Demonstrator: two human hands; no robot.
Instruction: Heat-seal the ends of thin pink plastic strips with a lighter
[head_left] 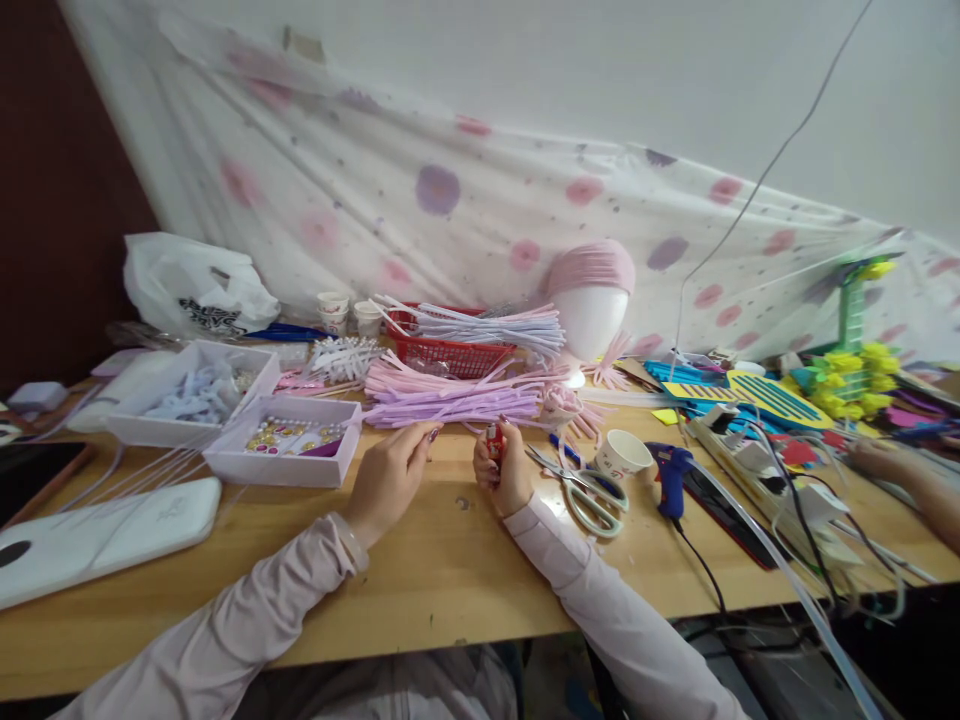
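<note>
My right hand point(510, 475) is wrapped round a red lighter point(494, 441), held upright above the middle of the wooden table. To its left, my left hand point(391, 475) has its thumb and forefinger pinched together; whatever lies between the tips is too small to make out. A gap separates the two hands. Just beyond them lie bundles of purple pipe cleaners point(450, 402) and pink pipe cleaners point(442, 375). Scissors with pale handles point(592, 500) rest beside my right wrist.
A box of beads and gems point(281, 470) stands left. Behind the bundles is a red basket point(450, 355); a white head form point(592, 315) stands nearby. Right are a paper cup point(624, 452), a blue glue gun point(670, 480), a power strip point(739, 470) and another person's hand point(889, 465).
</note>
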